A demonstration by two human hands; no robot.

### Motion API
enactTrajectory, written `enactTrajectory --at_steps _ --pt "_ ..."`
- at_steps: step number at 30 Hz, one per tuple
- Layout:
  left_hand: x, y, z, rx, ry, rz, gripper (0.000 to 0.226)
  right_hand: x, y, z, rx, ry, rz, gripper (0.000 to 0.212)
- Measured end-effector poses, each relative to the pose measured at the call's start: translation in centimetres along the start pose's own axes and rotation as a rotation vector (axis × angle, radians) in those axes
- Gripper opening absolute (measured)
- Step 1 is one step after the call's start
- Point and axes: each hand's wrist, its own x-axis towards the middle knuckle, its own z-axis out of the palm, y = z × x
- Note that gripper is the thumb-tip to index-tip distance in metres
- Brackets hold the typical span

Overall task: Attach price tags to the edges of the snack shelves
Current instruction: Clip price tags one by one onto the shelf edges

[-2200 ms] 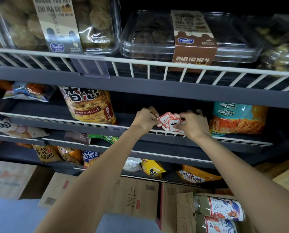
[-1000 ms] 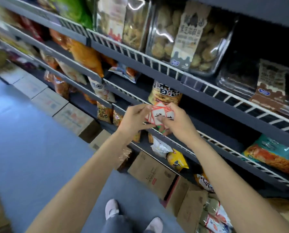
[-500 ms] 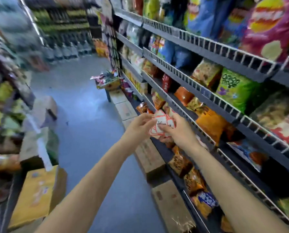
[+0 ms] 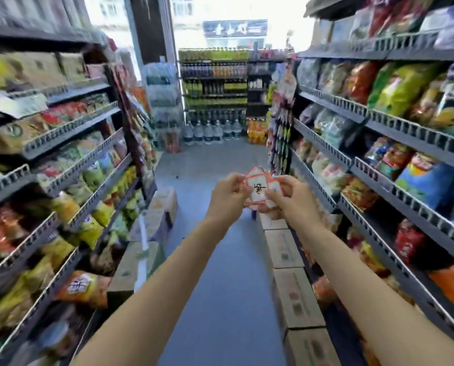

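A small stack of white price tags (image 4: 257, 187) with red borders and black handwriting is held in front of me over the aisle. My left hand (image 4: 227, 198) pinches the stack's left edge and my right hand (image 4: 290, 196) grips its right side from below. Snack shelves (image 4: 394, 180) with grey slotted edges run along the right, and a second run of snack shelves (image 4: 70, 165) lines the left. Both hands are away from either shelf edge. The picture is blurred by motion.
Cardboard boxes (image 4: 292, 294) lie in a row on the blue floor (image 4: 220, 260) at the foot of the right shelves; more boxes (image 4: 152, 223) stand by the left shelves. Drink racks and water bottles (image 4: 212, 101) close off the aisle's far end.
The view has swung left from facing the right-hand shelf to looking straight down the aisle. Both hands have stayed on the tag stack and come away from the shelf edge.
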Motion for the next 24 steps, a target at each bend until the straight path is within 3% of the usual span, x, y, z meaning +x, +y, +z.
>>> enactTrajectory --at_steps 4,7,13,16,20,24 --pt "10.7 0.4 -1.1 -0.062 0.093 0.036 0.007 12.5 -0.1 2.5 -0.139 0.008 -0.184 0.03" --pt "17.5 0.3 -2.9 -0.102 0.115 0.029 0.018 20.7 0.1 4.5 -0.196 -0.13 -0.21 0.043" --pt "29.5 -3.5 -6.7 -0.184 0.197 -0.045 0.016 33.7 2.0 11.2 -0.272 -0.315 -0.276 0.049" --pt "35.3 -5.7 -8.9 -0.203 0.206 -0.038 0.014 39.9 2.7 14.7 -0.216 -0.359 -0.284 0.043" --pt "44.0 -8.3 -13.6 -0.108 0.311 0.017 0.018 49.0 2.9 20.4 -0.137 -0.36 -0.379 0.017" --pt "52.0 -9.5 -19.5 0.06 0.376 0.037 0.013 58.7 2.4 27.3 -0.173 -0.366 -0.452 0.013"
